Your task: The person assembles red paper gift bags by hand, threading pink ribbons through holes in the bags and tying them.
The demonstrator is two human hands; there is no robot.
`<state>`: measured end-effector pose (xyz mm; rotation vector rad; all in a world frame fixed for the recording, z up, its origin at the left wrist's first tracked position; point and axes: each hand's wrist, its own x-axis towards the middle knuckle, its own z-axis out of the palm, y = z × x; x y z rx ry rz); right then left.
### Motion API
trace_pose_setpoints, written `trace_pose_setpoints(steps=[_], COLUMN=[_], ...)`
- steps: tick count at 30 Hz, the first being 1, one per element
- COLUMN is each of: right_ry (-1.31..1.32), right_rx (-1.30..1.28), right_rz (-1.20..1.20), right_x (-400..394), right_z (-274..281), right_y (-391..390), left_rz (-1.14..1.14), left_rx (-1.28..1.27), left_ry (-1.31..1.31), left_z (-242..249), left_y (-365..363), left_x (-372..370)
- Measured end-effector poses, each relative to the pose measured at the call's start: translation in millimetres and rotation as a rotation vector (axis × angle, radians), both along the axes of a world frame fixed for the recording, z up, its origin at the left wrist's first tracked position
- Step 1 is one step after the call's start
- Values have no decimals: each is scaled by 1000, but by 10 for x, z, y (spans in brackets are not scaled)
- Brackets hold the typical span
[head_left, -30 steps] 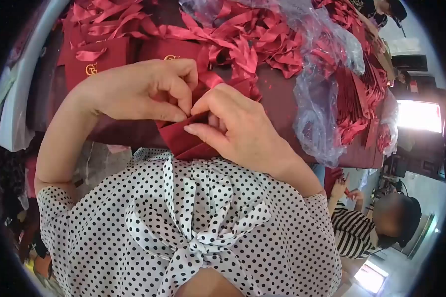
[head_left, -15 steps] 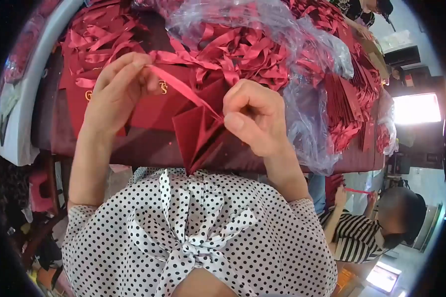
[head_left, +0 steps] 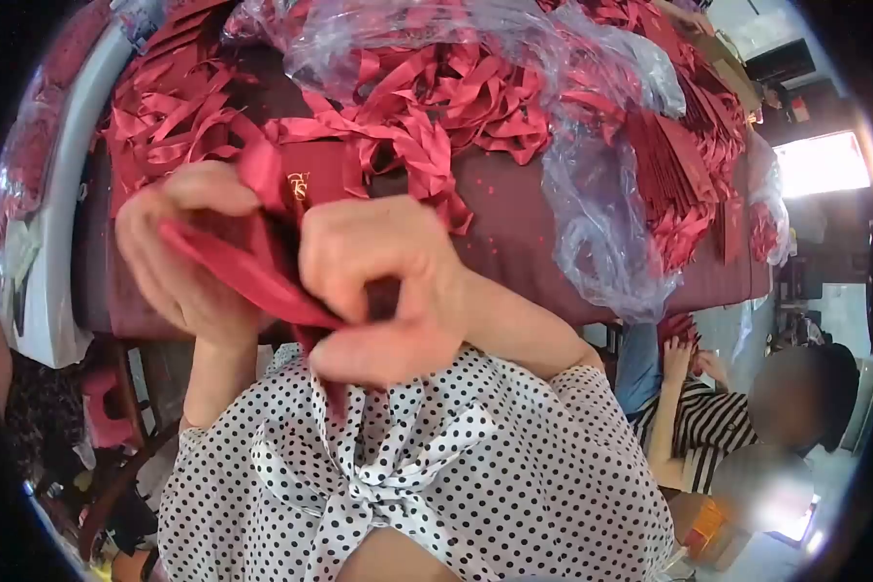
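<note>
Close to my chest, both hands are on a small dark red gift bag (head_left: 291, 254) with a red ribbon, partly smeared by motion. My left hand (head_left: 189, 257) curls round its left side, and a red band (head_left: 228, 272) crosses in front of the palm. My right hand (head_left: 388, 291) is closed in a pinch at the bag's right end, covering much of it. Just beyond my hands, another red bag (head_left: 325, 173) with gold lettering lies flat on the table.
The table (head_left: 514, 233) has a dark red cover. Piled ribbons (head_left: 495, 97), clear plastic wrap (head_left: 592, 213) and stacked red bags (head_left: 664, 170) lie across it. A white board-like edge (head_left: 63, 223) stands at left. Another person in a striped top (head_left: 694, 427) sits at right, handling red material.
My hands have come closer together and nearer my chest. The ribbon is no longer stretched between them, and the bag has turned. My right hand has moved left.
</note>
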<state>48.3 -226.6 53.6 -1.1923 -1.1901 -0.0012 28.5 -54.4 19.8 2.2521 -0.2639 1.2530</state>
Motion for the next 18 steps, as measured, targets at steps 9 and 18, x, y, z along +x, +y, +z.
trace_pose_setpoints(steps=[9,18], right_ry=[643,-2], right_rx=[187,-962], right_rz=[291,-1040], right_x=[346,1074], right_z=[-397,-601], right_y=[-29,-670], left_rz=[-563,44], left_rx=[-414,-64], left_ry=[-305,52], left_z=[110,72], left_y=[-157,-158], left_x=[272,507])
